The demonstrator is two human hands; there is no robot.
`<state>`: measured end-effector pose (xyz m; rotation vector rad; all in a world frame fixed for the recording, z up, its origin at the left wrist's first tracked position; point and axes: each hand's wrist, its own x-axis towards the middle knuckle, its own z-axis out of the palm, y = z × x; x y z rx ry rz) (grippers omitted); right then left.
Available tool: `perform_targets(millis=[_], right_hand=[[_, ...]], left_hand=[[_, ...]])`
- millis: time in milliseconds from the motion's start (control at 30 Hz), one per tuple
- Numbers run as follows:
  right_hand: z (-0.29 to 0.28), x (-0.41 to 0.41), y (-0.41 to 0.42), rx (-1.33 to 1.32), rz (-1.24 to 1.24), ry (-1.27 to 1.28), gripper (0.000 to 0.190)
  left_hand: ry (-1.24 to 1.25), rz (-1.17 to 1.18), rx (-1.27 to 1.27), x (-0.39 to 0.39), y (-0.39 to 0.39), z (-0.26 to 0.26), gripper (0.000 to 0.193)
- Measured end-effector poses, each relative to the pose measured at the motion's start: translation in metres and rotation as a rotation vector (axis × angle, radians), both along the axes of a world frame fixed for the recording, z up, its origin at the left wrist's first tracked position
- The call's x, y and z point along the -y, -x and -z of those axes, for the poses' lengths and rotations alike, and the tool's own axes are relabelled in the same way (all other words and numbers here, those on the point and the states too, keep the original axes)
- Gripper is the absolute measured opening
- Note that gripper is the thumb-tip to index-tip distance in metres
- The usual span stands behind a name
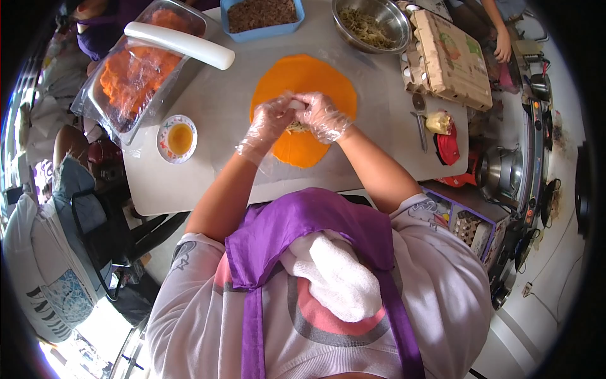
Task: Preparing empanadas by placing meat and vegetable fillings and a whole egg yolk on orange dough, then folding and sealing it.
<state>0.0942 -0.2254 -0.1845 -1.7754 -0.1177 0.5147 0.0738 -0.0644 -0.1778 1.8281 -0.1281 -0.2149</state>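
Note:
A flat round sheet of orange dough (305, 71) lies on the plastic-covered table before me. Over its middle, my left hand (274, 116) and my right hand (324, 113) meet, both in see-through plastic gloves. Between their fingertips they hold a small white object (297, 104), probably an egg; the fingers cover much of it. Shredded filling (298, 126) shows on the dough just under my hands, mostly hidden by them. To the left of the dough stands a small patterned bowl (162, 150) with yellow liquid (180, 139), perhaps beaten egg.
A white rolling pin (180, 45) rests across a film-covered tray of orange dough (135, 78). Behind are a blue tub of minced filling (262, 29) and a steel bowl (402, 35) of shredded filling. Egg cartons (454, 61), a pastry wheel (419, 121) and a yellow packet (439, 122) lie right.

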Motion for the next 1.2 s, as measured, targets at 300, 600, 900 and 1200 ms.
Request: perform_targets(millis=[300,600,900,1200], right_hand=[[-0.011,0.000,0.006,0.297,-0.023,0.284,0.039],[0.001,0.012,0.004,0.062,0.027,0.038,0.040],[-0.001,0.013,0.006,0.237,-0.019,0.146,0.039],[-0.002,0.015,0.005,0.312,-0.006,0.131,0.039]], left_hand=[[-0.039,-0.042,0.063,0.005,0.003,0.006,0.036],[-0.066,-0.032,0.060,0.000,0.003,0.011,0.034],[-0.059,0.006,0.066,-0.006,0.004,0.026,0.036],[0.013,0.046,0.026,-0.006,0.001,0.020,0.036]])
